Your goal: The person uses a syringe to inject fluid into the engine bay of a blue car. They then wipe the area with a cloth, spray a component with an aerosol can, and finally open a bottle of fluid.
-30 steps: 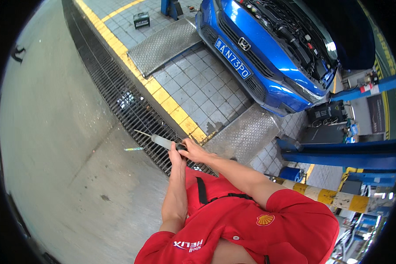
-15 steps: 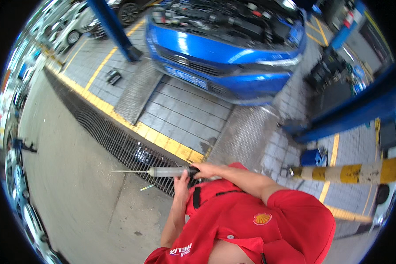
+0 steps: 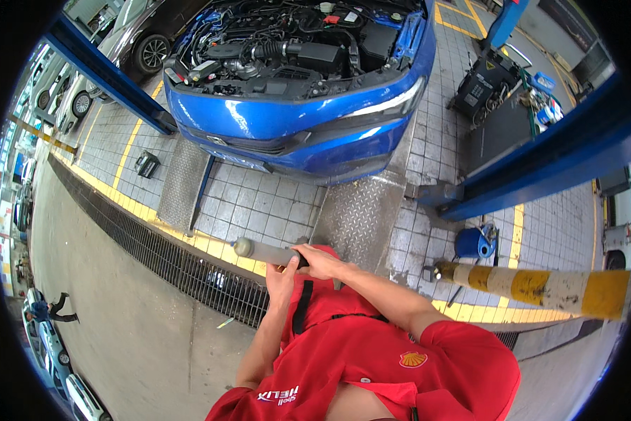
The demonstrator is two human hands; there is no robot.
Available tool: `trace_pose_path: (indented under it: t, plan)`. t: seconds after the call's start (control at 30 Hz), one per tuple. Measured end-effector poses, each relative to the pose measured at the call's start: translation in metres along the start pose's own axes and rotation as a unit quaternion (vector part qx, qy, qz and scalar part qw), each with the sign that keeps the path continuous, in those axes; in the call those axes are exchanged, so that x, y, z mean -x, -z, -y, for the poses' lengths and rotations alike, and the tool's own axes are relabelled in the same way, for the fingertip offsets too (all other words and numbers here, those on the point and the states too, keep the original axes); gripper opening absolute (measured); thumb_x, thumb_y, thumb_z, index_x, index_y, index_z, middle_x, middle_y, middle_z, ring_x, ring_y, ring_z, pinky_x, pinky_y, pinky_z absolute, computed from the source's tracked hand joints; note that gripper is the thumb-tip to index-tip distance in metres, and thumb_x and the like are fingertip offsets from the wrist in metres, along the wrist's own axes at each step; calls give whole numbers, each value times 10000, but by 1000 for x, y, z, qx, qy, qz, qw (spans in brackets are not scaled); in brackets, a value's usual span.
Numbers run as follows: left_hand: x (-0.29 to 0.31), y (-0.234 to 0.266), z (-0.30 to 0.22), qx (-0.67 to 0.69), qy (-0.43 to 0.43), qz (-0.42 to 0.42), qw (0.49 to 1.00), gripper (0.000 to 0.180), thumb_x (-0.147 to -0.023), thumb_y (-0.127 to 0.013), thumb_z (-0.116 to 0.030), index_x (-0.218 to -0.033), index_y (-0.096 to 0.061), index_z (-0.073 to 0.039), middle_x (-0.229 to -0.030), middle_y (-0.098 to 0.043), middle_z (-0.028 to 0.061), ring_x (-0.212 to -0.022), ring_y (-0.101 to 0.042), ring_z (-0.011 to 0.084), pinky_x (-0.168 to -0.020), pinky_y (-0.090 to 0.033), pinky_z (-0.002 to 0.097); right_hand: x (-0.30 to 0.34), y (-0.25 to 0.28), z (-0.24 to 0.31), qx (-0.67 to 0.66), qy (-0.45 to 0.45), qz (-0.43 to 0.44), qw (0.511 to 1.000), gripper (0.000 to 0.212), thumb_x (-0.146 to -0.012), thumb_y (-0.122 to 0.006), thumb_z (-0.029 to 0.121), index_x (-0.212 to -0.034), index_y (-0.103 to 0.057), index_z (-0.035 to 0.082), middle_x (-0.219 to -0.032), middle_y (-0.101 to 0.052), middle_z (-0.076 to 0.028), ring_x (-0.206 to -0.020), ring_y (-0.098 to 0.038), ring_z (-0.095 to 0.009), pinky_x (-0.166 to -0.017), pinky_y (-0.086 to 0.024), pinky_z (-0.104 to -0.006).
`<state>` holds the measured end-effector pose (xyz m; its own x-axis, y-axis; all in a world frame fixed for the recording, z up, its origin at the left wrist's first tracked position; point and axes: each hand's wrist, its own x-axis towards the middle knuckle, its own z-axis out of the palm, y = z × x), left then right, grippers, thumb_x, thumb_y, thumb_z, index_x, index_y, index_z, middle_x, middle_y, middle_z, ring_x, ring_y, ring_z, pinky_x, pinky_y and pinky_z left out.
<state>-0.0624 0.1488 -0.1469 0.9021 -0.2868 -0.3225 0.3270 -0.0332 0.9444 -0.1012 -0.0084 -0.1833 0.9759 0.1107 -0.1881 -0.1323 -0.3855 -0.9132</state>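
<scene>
A large fluid syringe point(image 3: 261, 252) with a translucent grey barrel, a long thin nozzle and a black rear end lies across in front of my body, its nozzle aimed left. My left hand point(image 3: 282, 279) grips the barrel from below near its rear. Wrapped over the black end is my right hand point(image 3: 318, 262), its fingers closed; whether a handle lies inside them is hidden. Beyond the syringe stands a blue car point(image 3: 280, 133) with its engine bay point(image 3: 280, 52) uncovered. My hands are well short of its front bumper.
Blue lift posts point(image 3: 112, 77) flank the car. On the right are a yellow-and-white striped barrier pole point(image 3: 533, 286), a blue drum point(image 3: 475, 242) and a black workshop machine point(image 3: 485, 84). A floor grate point(image 3: 168, 263) runs in front, and a small dark case point(image 3: 146, 164) sits at left.
My view has shifted, showing more of the engine bay. The syringe has turned, its nozzle now pointing farther up and away. Both hands keep hold of it.
</scene>
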Motion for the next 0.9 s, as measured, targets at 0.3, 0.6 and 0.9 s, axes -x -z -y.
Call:
trace_pose_path:
  t: [0.3, 0.6, 0.9]
  plan:
    - [-142, -133, -80, -163, -12, 184, 969, 552, -856, -790, -247, -1286, -555, 7, -1199, -665, 168, -1134, -636, 249, -976, -496, 381, -31, 162, -17, -63, -66, -153, 984, 657, -879, -722, 138, -1424, -380, 9, -1288, -578, -253, -1198, -590, -364, -998, -478, -429]
    - [-378, -225, -141, -298, -282, 15, 912, 443, -916, -697, -282, -1228, -579, 9, -1233, -600, 189, -1168, -559, 364, -1004, -445, 434, -69, 414, -22, -81, -170, -292, 938, 609, -906, -730, 95, -1402, -394, -17, -1181, -609, -110, -1047, -581, -165, -919, -489, -314]
    - [-464, -231, -121, -474, -294, -76, 826, 461, -900, -696, -289, -1238, -570, -2, -1312, -553, 170, -1256, -501, 371, -1041, -404, 479, -116, 620, 6, 120, -221, -334, 908, 652, -894, -751, 177, -1424, -433, -32, -932, -611, -61, -770, -527, -117, -723, -482, -278]
